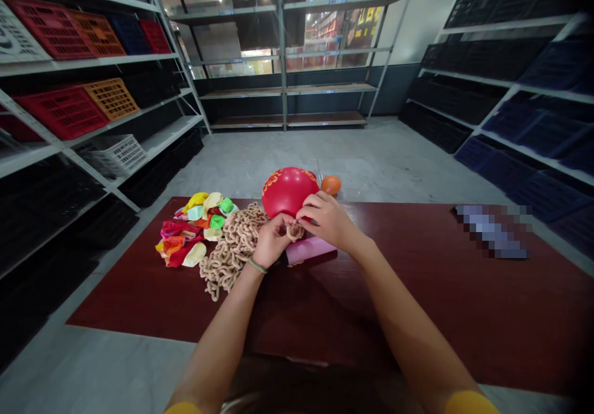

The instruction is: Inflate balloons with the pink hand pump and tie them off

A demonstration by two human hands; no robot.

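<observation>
An inflated red balloon (290, 191) with yellow printed patterns stands over the table's far edge, its neck end toward me. At that end my left hand (273, 239) is closed in a pinch, fingertips against those of my right hand (330, 221), also pinched. A small beige cord loop (294, 232) hangs at the fingertips; the fingers hide how it meets the neck. Beside my left hand lies a heap of thick beige cord (232, 247). Left of it are several deflated, many-coloured balloons (180, 241). Below the hands rests a pink flat box (312, 250).
The dark red-brown table (417, 315) spans the front. A small orange balloon (331, 185) is behind my right hand. A pixelated dark object (492, 231) lies at the right. Shelves with crates (55, 114) stand left, and shelves with dark crates (492, 123) stand right.
</observation>
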